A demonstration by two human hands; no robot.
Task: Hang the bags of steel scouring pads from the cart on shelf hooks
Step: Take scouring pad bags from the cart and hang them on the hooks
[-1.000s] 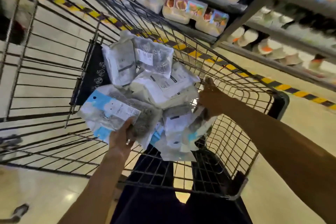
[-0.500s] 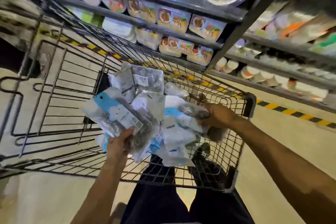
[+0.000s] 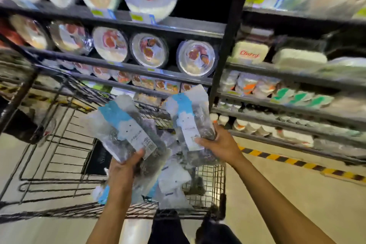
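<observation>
Left hand point(image 3: 122, 166) grips one bag point(image 3: 126, 128); right hand point(image 3: 219, 144) grips second bag point(image 3: 190, 119) at its 2 o'clock. Raise both clear of cart point(image 3: 210, 180), tops upward for hanging.

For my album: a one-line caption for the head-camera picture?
Over a wire cart, the left hand grips one bag of scouring pads, the right hand a second bag, facing shelves.
</observation>
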